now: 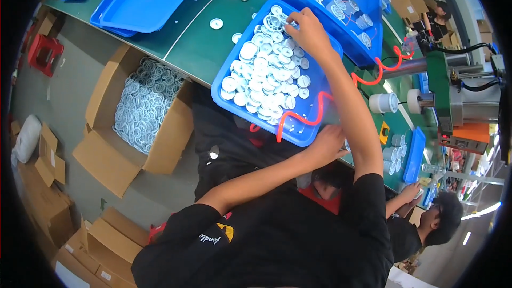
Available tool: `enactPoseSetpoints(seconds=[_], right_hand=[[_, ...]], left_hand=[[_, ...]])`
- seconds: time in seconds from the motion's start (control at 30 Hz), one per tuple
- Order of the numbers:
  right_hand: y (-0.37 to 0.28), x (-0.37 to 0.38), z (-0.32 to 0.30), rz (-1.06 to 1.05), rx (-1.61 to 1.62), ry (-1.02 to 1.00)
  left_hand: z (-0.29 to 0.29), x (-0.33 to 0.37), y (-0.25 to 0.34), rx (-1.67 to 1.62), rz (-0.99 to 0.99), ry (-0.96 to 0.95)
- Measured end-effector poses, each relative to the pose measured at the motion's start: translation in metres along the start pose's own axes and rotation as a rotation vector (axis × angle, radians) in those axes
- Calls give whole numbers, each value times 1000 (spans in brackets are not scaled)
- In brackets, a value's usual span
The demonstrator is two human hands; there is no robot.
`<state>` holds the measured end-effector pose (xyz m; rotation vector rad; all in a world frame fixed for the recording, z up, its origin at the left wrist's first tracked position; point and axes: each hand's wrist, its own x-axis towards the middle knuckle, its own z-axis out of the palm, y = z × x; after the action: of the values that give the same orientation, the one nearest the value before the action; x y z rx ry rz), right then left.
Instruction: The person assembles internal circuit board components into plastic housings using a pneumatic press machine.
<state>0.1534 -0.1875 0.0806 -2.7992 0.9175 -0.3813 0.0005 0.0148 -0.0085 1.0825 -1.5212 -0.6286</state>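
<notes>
"Dozens of what, under your right hand [309, 31]?"

"White discs [261, 69], round and flat-faced, some with raised centres, heaped in the blue tray [318, 88]."

"Got one?"

"My fingertips are bunched low at the pile's far end; whether they grip a disc, I can't tell."

"And your left hand [327, 140]?"

"Curled beside the tray's near corner, at a pale round piece [347, 144], mostly hidden; I can't tell how firmly."

"Around that?"

"Smooth plastic, a glossy red coiled tube [281, 125], the green tabletop [194, 40], and a creased cardboard box [106, 168] of pale rings [144, 109]."
</notes>
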Motion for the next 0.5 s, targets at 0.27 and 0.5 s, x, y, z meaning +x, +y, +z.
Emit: enactPoseSetpoints(seconds=[0.27,0.5], right_hand=[[-43,-127,-108,60,358,356],[18,-351,-98,854,335,643]], left_hand=[[-14,20,5,5,-89,-83],[-25,22,2,57,-15,-53]])
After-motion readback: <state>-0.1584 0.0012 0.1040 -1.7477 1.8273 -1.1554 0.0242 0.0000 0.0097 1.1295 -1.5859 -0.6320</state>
